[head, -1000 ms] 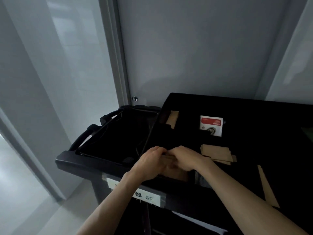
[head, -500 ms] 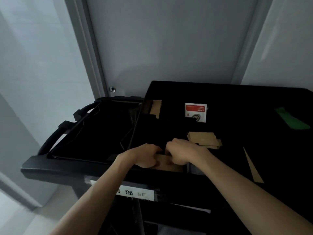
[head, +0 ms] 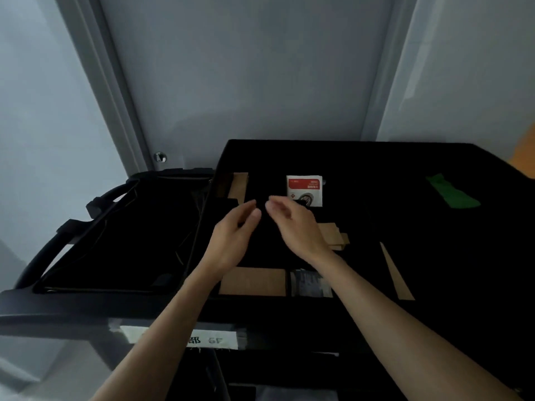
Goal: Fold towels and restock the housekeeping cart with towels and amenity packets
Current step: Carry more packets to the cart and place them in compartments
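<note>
Both hands hover over the cart's top tray (head: 405, 169), empty — left hand (head: 231, 238) and right hand (head: 295, 227) have fingers loosely extended, fingertips nearly meeting, grasping nothing. The brown packet stack (head: 252, 281) lies in the near compartment, just below the left wrist, long axis left-to-right; the left hand is nearer. Red-and-white packet (head: 304, 188) sits just beyond the right fingertips. Other brown packets (head: 333, 235) lie partly under the right hand; a green item (head: 451, 192) lies far right. Black bag (head: 121, 235) to the left. No towels visible.
</note>
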